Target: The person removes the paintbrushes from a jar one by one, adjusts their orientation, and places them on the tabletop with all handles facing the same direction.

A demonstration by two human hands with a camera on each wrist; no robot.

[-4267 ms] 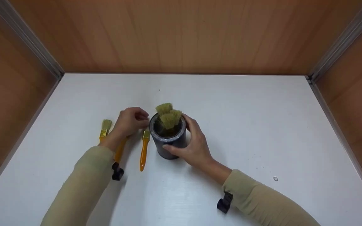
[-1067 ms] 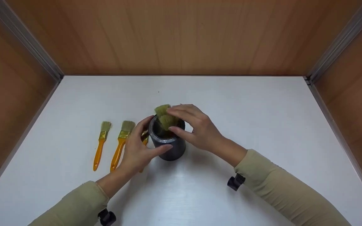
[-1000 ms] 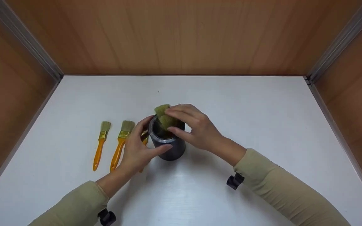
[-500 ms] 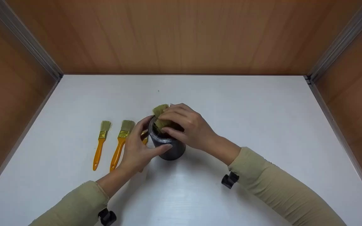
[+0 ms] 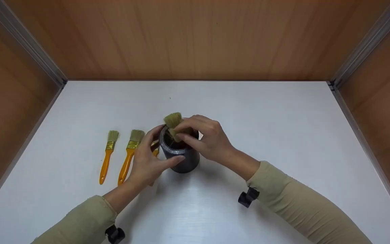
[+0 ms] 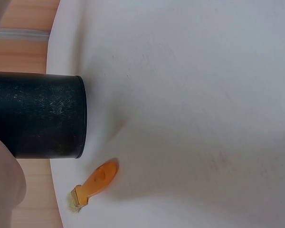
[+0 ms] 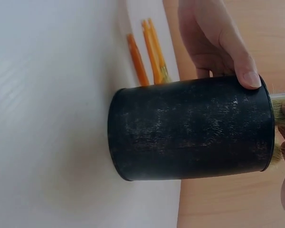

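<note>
A white counter [image 5: 283, 142] sits boxed in by wood-grain walls [image 5: 195, 37] on three sides, and everything happens around one dark cylindrical holder [image 5: 180, 156] standing upright near its middle.

Nearest to me, two beige sleeves come in from the front edge toward the holder. The left hand [image 5: 146, 162] wraps the holder's left side, thumb hooked at the front of the rim and fingers [image 7: 237, 57] curled round the far side, steadying it on the counter. The right hand [image 5: 206, 140] hangs over the holder's mouth from the right, its fingertips pinching the bristle head of a paintbrush [image 5: 174, 122] that stands head-up inside; the handle is hidden within the holder.

Left of the holder, three orange-handled paintbrushes lie flat: one largely hidden behind the left hand [image 5: 155, 148], a second [image 5: 129, 154] just beyond it, and a third [image 5: 107, 156] furthest out, all well apart from the back wall.

The risk I see is in that pinch: soft bristles give little purchase, so the brush could slip back down or tilt and catch the rim. A sideways tug could tip the holder if the left hand's grip loosens, knocking it onto the brushes lying beside it.
</note>
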